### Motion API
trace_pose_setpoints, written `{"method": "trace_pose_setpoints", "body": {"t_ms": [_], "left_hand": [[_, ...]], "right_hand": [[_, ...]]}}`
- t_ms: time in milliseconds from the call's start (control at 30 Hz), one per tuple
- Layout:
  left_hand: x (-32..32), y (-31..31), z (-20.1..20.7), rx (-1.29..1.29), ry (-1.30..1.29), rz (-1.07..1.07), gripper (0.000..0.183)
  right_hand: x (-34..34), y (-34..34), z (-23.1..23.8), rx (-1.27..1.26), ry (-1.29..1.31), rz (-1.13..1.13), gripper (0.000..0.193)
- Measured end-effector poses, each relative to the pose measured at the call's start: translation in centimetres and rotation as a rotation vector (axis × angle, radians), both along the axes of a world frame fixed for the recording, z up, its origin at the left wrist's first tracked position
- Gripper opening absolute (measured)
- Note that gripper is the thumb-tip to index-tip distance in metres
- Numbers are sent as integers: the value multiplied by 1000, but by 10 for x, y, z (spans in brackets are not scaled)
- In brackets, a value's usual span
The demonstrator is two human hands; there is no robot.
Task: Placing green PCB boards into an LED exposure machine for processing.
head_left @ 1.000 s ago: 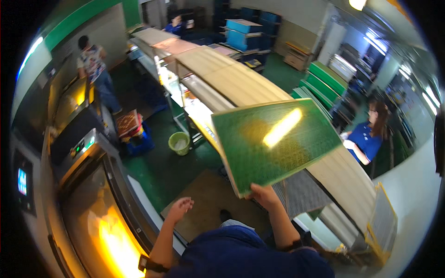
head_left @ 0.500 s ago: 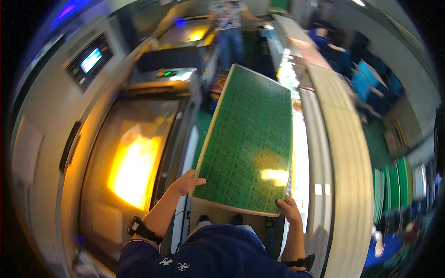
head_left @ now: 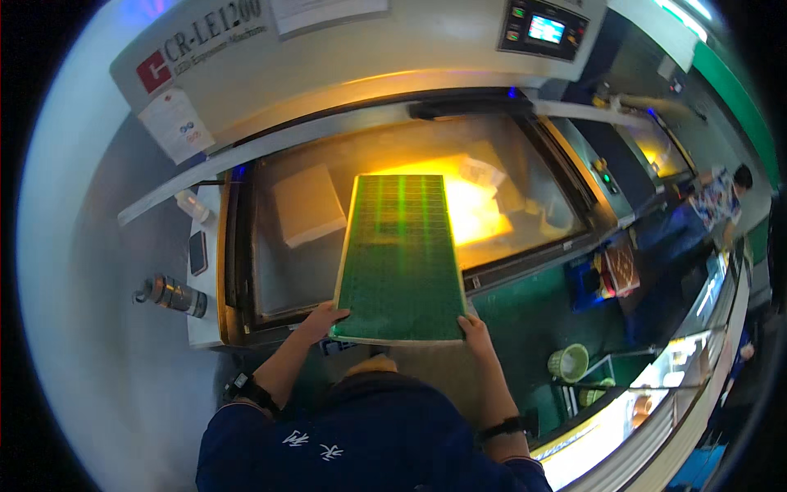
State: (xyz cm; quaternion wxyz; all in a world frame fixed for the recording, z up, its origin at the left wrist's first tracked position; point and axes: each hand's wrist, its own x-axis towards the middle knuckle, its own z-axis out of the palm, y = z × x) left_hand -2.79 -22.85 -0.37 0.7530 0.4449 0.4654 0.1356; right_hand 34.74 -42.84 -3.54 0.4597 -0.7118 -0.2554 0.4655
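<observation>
I hold a large green circuit panel (head_left: 400,258) flat in front of me by its near edge. My left hand (head_left: 322,319) grips the near left corner and my right hand (head_left: 475,332) grips the near right corner. The panel's far end reaches over the glass bed (head_left: 328,271) of a big grey machine (head_left: 344,74), where yellow light glows. A white sheet (head_left: 307,203) lies on the glass to the left of the panel.
A control screen (head_left: 545,29) sits on the machine's top right. A small bottle (head_left: 193,207) and a dark phone (head_left: 197,252) rest on its left ledge. Another person (head_left: 721,201) stands at the right. A green bucket (head_left: 570,362) is on the green floor.
I have turned from the long conveyor table to face the machine. The panel has gone from raised and tilted to lying flat over the glass bed, both hands on it.
</observation>
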Motion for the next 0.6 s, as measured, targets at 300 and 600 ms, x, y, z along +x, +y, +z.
{"method": "trace_pose_setpoints", "body": {"t_ms": [300,600], "left_hand": [[-8,86,-26,883,909,-20,70],[25,63,-72,1095,966,-510,70]], "right_hand": [[-40,168,-46,-41,73,85,44],[-30,193,258,887,-1419,-38,80]]}}
